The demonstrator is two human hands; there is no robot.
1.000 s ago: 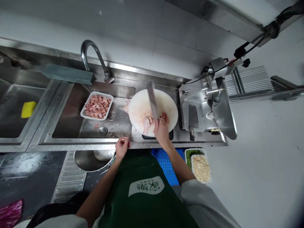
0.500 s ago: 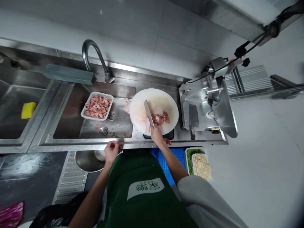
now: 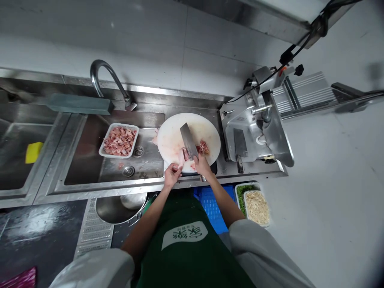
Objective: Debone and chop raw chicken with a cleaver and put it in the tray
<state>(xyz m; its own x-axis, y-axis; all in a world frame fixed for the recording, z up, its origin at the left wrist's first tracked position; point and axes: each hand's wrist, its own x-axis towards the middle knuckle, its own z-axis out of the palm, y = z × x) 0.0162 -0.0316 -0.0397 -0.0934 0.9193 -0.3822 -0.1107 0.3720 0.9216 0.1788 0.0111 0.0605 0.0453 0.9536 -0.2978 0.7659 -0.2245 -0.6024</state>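
Grasping a cleaver (image 3: 188, 140) in the right hand (image 3: 203, 165), beside cut meat (image 3: 204, 145); pinching, by its near end with the left hand (image 3: 172, 175), a raw meat piece (image 3: 181, 156) on the round white board (image 3: 169, 130)

A stainless-steel sink counter (image 3: 228, 171) bears a round white cutting board (image 3: 169, 134) over a black base (image 3: 214, 168), a meat slicer (image 3: 279, 138) at right and a grey-green block (image 3: 80, 104) by the faucet (image 3: 115, 78); a white basket (image 3: 118, 156) of chopped raw meat (image 3: 120, 141) stands in the basin (image 3: 81, 160).

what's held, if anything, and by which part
Right hand: the cleaver, by its handle near the blade. Left hand: the meat, by its near end.
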